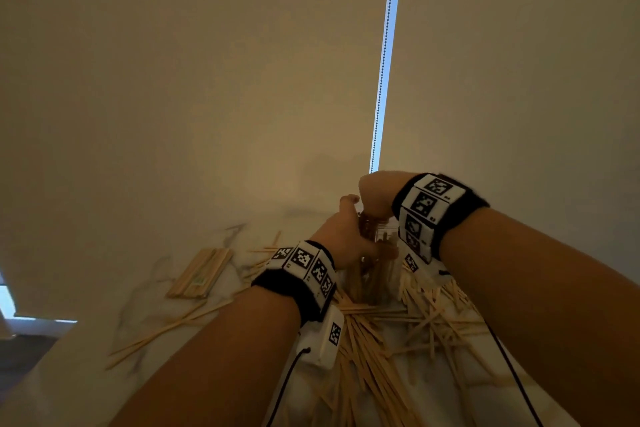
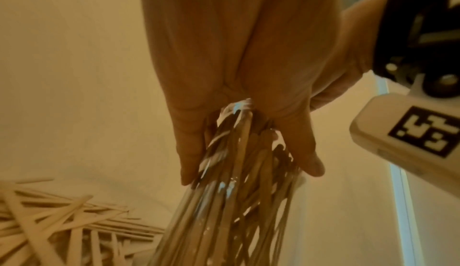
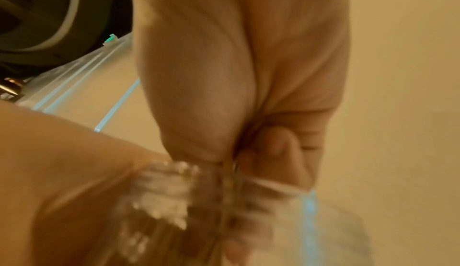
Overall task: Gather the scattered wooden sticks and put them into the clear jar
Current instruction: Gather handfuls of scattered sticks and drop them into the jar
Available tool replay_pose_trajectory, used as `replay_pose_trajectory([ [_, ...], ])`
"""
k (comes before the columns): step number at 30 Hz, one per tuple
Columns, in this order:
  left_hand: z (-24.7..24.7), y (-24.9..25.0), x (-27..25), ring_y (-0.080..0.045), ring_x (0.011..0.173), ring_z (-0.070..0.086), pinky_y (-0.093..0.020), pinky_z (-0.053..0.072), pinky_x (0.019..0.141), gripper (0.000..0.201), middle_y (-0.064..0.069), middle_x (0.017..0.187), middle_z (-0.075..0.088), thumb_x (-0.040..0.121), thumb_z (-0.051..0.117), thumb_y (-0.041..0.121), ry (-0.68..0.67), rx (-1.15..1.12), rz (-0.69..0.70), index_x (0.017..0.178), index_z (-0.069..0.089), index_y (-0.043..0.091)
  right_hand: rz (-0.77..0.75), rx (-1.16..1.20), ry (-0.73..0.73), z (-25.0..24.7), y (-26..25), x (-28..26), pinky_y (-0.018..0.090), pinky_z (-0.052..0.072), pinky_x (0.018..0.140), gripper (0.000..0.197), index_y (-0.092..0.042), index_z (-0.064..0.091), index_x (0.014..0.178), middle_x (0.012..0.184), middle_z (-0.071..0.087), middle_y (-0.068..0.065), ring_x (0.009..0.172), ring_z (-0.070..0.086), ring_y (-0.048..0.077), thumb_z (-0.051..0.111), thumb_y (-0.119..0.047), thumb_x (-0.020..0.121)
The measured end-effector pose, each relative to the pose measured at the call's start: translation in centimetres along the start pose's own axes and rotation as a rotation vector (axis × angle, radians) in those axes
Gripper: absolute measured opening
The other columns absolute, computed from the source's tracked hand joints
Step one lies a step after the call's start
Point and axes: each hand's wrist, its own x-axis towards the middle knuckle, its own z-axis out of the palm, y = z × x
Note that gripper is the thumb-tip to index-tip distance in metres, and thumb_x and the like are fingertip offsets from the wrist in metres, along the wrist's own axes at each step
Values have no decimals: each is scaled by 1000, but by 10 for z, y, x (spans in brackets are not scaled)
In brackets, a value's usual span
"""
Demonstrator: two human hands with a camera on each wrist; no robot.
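The clear jar [image 1: 379, 234] stands upright on the marble table, with several wooden sticks inside it. My left hand [image 1: 346, 236] grips the jar's side; in the left wrist view my left hand [image 2: 236, 63] wraps fingers round the jar [image 2: 224, 201]. Directly over the jar's mouth is my right hand [image 1: 374, 194], fingers curled downward. In the blurred right wrist view my right hand [image 3: 236, 73] pinches a few sticks [image 3: 225, 187] that point down into the jar [image 3: 273, 186]. Scattered sticks [image 1: 381, 340] lie in a heap in front of the jar.
A neat bundle of sticks [image 1: 201, 274] lies to the left on the marble table [image 1: 104, 340]. More loose sticks [image 2: 62, 231] lie to the left of the jar. A plain wall [image 1: 207, 80] rises right behind the jar. The table's left edge drops off at the lower left.
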Motion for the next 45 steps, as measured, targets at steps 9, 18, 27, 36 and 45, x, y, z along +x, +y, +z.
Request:
replay_pose_trajectory([
  [9,-1,-3,1,-22,106,65,-35,54,90,109,-6,122,65,74,86,29,5,39,8,152,11,18,-63,103,-163,-8,15,-2,17,39,51,25,-14,75,109,84,67,-1,52,46,5,70,-22,86],
  [18,-4,-7,3,-21,105,62,-35,53,87,106,-9,125,61,76,84,26,-11,69,4,152,10,20,28,100,-56,-4,12,2,30,54,67,33,-12,71,108,75,62,-1,69,60,16,73,-34,83],
  [27,-2,-16,8,-22,112,62,-38,51,97,120,-6,129,62,65,91,38,-4,5,-1,152,9,30,25,222,0,6,15,-4,35,56,92,25,-9,72,110,109,72,7,99,68,22,57,-18,92],
  [36,-5,-17,-14,-26,129,51,-44,53,95,138,-2,153,40,71,87,45,-40,-8,-150,156,-20,23,7,453,472,13,18,-48,26,40,72,29,-15,76,98,95,73,5,81,59,18,59,-38,95],
  [45,-29,2,-112,-25,85,71,-35,57,83,58,-11,93,75,79,76,55,-172,545,-253,102,73,2,31,494,176,50,-9,-140,30,51,73,28,-7,73,94,95,72,8,84,64,20,57,-30,93],
])
